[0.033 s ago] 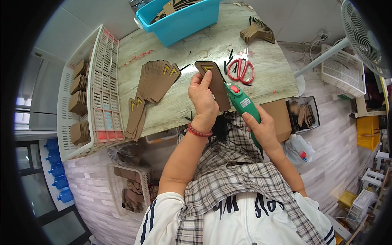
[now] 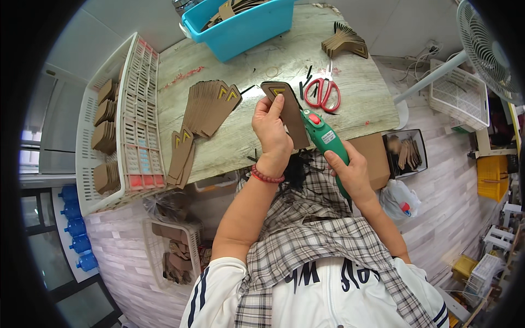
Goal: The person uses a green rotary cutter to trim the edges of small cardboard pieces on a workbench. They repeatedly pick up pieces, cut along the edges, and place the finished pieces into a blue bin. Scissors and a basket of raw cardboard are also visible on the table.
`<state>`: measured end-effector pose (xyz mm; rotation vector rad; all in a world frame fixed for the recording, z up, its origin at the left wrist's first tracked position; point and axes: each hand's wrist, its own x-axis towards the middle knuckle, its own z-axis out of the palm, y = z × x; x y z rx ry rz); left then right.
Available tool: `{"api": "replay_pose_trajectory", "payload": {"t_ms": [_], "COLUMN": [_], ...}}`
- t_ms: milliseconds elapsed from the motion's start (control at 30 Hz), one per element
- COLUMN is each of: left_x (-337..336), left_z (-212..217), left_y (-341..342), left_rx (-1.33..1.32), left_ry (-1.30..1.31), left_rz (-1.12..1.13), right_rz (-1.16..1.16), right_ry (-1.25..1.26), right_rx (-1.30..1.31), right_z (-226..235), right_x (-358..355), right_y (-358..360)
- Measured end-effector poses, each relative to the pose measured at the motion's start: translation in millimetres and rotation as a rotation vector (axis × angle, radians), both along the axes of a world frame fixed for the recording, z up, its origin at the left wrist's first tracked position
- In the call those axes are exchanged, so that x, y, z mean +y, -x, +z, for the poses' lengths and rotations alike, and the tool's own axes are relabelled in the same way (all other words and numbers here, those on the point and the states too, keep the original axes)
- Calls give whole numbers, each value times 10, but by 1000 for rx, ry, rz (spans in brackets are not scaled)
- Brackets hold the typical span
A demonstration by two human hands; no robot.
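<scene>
My left hand point(image 2: 272, 131) grips a brown card piece point(image 2: 285, 112), my right hand point(image 2: 350, 172) clasps a green tool point(image 2: 324, 139), red scissors point(image 2: 324, 93) just beyond.

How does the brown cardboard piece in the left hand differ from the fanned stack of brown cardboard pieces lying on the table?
The brown cardboard piece is single, lifted off the wooden table and gripped by the left hand, with the green handheld tool in the right hand beside it. The fanned stack of cardboard pieces holds many, lies flat and is untouched. Both are brown with yellow chevron marks at one end.
</scene>
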<state>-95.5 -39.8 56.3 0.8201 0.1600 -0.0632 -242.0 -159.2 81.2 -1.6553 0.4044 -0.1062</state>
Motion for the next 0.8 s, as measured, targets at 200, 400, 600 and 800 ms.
{"api": "replay_pose_trajectory", "payload": {"t_ms": [200,400,600,800], "left_x": [-31,7,28,92], "left_z": [-55,-57,-107,-72], "left_y": [41,95,153,200], "left_rx": [63,67,56,-4], "left_ry": [-10,-63,-107,-249], "left_rz": [-14,-90,-151,-173], "right_rz": [3,-14,-11,-16], "right_ry": [8,-8,1,17], "right_rx": [11,-15,-3,-15], "right_z": [5,-28,-12,-10], "right_x": [-31,-37,-58,-83], "right_y": [14,13,7,0]}}
